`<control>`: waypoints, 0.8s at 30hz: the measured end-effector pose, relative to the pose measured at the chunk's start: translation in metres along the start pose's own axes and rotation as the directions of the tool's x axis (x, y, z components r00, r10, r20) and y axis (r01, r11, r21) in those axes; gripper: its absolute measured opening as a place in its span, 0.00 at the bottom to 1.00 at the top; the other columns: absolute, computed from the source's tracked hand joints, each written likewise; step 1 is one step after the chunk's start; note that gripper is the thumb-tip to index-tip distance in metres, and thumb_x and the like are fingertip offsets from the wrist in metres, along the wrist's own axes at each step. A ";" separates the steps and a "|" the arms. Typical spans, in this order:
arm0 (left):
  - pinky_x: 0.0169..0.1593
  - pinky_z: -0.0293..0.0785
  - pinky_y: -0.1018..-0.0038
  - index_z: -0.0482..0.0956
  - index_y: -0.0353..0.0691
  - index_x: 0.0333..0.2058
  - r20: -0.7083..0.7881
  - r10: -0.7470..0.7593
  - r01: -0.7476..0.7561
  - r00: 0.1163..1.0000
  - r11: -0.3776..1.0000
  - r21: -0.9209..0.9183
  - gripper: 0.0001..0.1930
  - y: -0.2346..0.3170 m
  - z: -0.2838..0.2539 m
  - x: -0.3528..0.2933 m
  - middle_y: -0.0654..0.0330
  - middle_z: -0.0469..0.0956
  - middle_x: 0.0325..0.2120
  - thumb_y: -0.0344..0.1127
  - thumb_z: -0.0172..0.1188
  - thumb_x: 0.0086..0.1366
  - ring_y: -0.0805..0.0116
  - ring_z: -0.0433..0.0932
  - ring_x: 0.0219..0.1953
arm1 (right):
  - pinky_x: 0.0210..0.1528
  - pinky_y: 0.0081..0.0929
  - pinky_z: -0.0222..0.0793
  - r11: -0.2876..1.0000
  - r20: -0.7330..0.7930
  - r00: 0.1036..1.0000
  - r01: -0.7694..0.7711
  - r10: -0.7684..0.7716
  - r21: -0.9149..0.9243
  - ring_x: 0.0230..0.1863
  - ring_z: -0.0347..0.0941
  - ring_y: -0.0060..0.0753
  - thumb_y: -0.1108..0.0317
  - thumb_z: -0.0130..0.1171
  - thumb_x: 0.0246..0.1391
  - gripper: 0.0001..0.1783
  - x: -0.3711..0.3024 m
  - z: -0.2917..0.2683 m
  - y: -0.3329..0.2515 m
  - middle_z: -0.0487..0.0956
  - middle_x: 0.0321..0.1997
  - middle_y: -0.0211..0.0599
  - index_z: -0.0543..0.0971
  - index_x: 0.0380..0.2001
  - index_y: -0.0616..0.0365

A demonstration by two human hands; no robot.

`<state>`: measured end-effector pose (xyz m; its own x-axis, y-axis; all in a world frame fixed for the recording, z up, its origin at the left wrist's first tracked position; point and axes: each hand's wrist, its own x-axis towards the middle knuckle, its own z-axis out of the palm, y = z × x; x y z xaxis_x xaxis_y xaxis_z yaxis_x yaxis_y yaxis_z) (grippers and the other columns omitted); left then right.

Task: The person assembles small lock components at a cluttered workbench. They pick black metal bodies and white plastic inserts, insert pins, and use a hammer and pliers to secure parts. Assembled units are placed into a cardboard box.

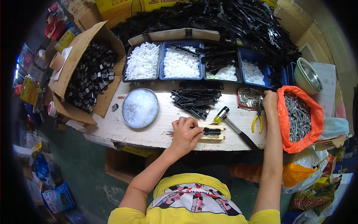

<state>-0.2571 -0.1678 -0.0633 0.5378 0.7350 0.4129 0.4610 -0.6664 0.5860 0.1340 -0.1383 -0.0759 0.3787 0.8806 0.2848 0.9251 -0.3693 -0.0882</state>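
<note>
My left hand (184, 133) is closed, with fingertips pressed on a long black plastic part (212, 131). That part lies in a cream-coloured block-like holder (218, 137) near the table's front edge. Over at the right, my right hand (270, 101) has its fingers curled down beside a small red-rimmed tray of thin metal pins (249, 98). Its fingertips are partly hidden, so I cannot make out what they pinch. Pliers with yellow handles (257, 124) lie just beside that hand. Between my hands rests a hammer (238, 128) with a black grip and a yellow-tipped head.
Behind the holder sits a pile of black parts (195, 100). A round dish (140, 108) holds a whitish substance. Blue bins of white pieces (181, 63) line the back. A carton of dark pieces (89, 74) stands left; an orange bag (299, 119) of grey pieces stands right.
</note>
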 end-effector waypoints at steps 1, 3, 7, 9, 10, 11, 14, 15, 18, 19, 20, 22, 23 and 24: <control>0.43 0.53 0.67 0.80 0.45 0.27 -0.005 0.006 -0.006 1.000 1.000 -0.007 0.07 0.001 0.001 0.002 0.67 0.70 0.29 0.32 0.64 0.45 0.67 0.65 0.38 | 0.31 0.42 0.68 0.999 0.042 0.999 0.028 -0.026 -0.037 0.29 0.75 0.52 0.77 0.50 0.37 0.07 0.002 -0.002 0.004 0.74 0.24 0.56 0.78 0.22 0.64; 0.43 0.52 0.68 0.80 0.45 0.27 -0.010 0.008 -0.008 1.000 1.000 0.001 0.08 0.001 0.001 0.002 0.66 0.69 0.29 0.32 0.64 0.45 0.67 0.65 0.38 | 0.34 0.41 0.69 1.000 0.124 0.992 0.002 -0.003 0.010 0.31 0.75 0.52 0.78 0.50 0.37 0.09 0.004 0.002 0.004 0.75 0.26 0.56 0.78 0.24 0.64; 0.42 0.52 0.67 0.80 0.44 0.28 -0.006 -0.005 0.005 1.000 1.000 -0.014 0.07 0.000 0.002 0.000 0.65 0.69 0.29 0.32 0.64 0.45 0.66 0.65 0.38 | 0.39 0.39 0.68 0.999 0.258 0.966 -0.023 0.011 0.044 0.36 0.75 0.51 0.79 0.49 0.37 0.12 0.003 -0.017 -0.001 0.76 0.29 0.56 0.79 0.27 0.64; 0.42 0.52 0.67 0.80 0.44 0.27 -0.002 -0.019 0.019 1.000 1.000 -0.002 0.07 0.002 0.000 0.001 0.65 0.70 0.30 0.33 0.64 0.46 0.65 0.65 0.38 | 0.39 0.40 0.68 1.000 0.290 0.957 0.004 -0.012 0.028 0.36 0.75 0.51 0.79 0.49 0.37 0.11 0.002 -0.024 -0.007 0.76 0.29 0.56 0.78 0.26 0.64; 0.42 0.52 0.67 0.80 0.44 0.27 0.000 -0.017 0.017 1.000 1.000 -0.007 0.07 0.002 -0.001 0.002 0.64 0.70 0.30 0.32 0.64 0.46 0.65 0.65 0.38 | 0.39 0.40 0.68 1.000 0.271 0.963 -0.007 0.002 0.017 0.36 0.74 0.51 0.79 0.49 0.37 0.10 0.002 -0.022 -0.007 0.76 0.29 0.56 0.78 0.26 0.65; 0.42 0.52 0.67 0.80 0.44 0.27 0.006 -0.015 0.015 1.000 1.000 -0.009 0.07 0.003 0.000 0.002 0.64 0.70 0.30 0.32 0.64 0.46 0.65 0.65 0.38 | 0.39 0.40 0.68 1.000 0.251 0.968 -0.018 0.016 0.007 0.36 0.74 0.52 0.80 0.49 0.37 0.10 0.002 -0.019 -0.005 0.76 0.29 0.56 0.78 0.25 0.65; 0.42 0.52 0.67 0.80 0.44 0.27 0.020 -0.017 0.017 1.000 1.000 -0.007 0.07 0.003 0.000 0.003 0.65 0.70 0.30 0.32 0.64 0.46 0.65 0.65 0.38 | 0.38 0.40 0.68 0.999 0.230 0.973 -0.025 0.020 0.021 0.36 0.74 0.53 0.80 0.49 0.37 0.09 0.003 -0.016 -0.001 0.76 0.28 0.57 0.78 0.25 0.65; 0.42 0.52 0.67 0.80 0.44 0.27 0.021 -0.016 0.016 1.000 1.000 -0.006 0.07 0.004 0.000 0.003 0.65 0.69 0.30 0.32 0.64 0.46 0.65 0.65 0.38 | 0.38 0.40 0.68 0.999 0.230 0.973 -0.023 0.015 0.032 0.36 0.74 0.53 0.81 0.49 0.37 0.09 0.004 -0.016 -0.001 0.76 0.28 0.56 0.78 0.25 0.65; 0.42 0.52 0.67 0.80 0.44 0.28 0.019 -0.014 0.014 1.000 1.000 -0.005 0.07 0.003 -0.001 0.002 0.65 0.69 0.30 0.32 0.64 0.46 0.66 0.65 0.38 | 0.37 0.40 0.68 0.996 0.208 0.978 -0.021 0.003 0.085 0.35 0.74 0.54 0.82 0.49 0.37 0.10 0.003 -0.020 -0.005 0.76 0.27 0.56 0.77 0.25 0.65; 0.42 0.52 0.67 0.80 0.44 0.28 0.020 -0.014 0.014 1.000 1.000 -0.005 0.07 0.003 -0.001 0.002 0.65 0.69 0.30 0.32 0.63 0.47 0.66 0.64 0.38 | 0.37 0.40 0.68 0.996 0.201 0.980 -0.007 -0.011 0.090 0.34 0.74 0.53 0.82 0.49 0.36 0.10 0.002 -0.020 -0.004 0.76 0.27 0.56 0.77 0.25 0.65; 0.42 0.52 0.67 0.80 0.44 0.28 0.020 -0.014 0.014 1.000 1.000 -0.006 0.07 0.003 -0.001 0.002 0.65 0.69 0.30 0.32 0.63 0.47 0.66 0.64 0.38 | 0.37 0.40 0.68 0.995 0.194 0.981 0.006 -0.024 0.095 0.34 0.74 0.53 0.82 0.49 0.36 0.10 0.002 -0.019 -0.003 0.76 0.27 0.55 0.77 0.25 0.65; 0.42 0.52 0.67 0.80 0.44 0.28 0.023 -0.015 0.015 1.000 1.000 -0.008 0.07 0.003 -0.001 0.002 0.65 0.69 0.30 0.32 0.63 0.47 0.66 0.64 0.38 | 0.37 0.39 0.68 0.993 0.200 0.979 0.007 -0.031 0.118 0.34 0.74 0.52 0.82 0.49 0.35 0.10 0.002 -0.020 -0.003 0.76 0.27 0.55 0.77 0.24 0.65; 0.42 0.52 0.67 0.80 0.44 0.28 0.022 -0.014 0.014 1.000 1.000 -0.008 0.07 0.003 -0.002 0.002 0.65 0.69 0.30 0.32 0.63 0.47 0.66 0.64 0.38 | 0.37 0.39 0.68 0.991 0.215 0.976 -0.006 -0.024 0.137 0.33 0.74 0.52 0.81 0.49 0.35 0.10 0.002 -0.022 -0.004 0.76 0.27 0.54 0.77 0.24 0.65; 0.42 0.52 0.67 0.80 0.44 0.28 0.021 -0.013 0.013 1.000 1.000 -0.009 0.07 0.003 -0.002 0.001 0.65 0.69 0.30 0.32 0.63 0.47 0.66 0.64 0.38 | 0.37 0.38 0.68 0.988 0.229 0.973 -0.019 -0.017 0.155 0.33 0.75 0.51 0.81 0.49 0.34 0.10 0.003 -0.023 -0.005 0.76 0.27 0.54 0.77 0.24 0.65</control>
<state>-0.2565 -0.1683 -0.0600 0.5465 0.7407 0.3908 0.4618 -0.6558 0.5972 0.1297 -0.1409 -0.0523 0.3590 0.9314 0.0600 0.9107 -0.3355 -0.2409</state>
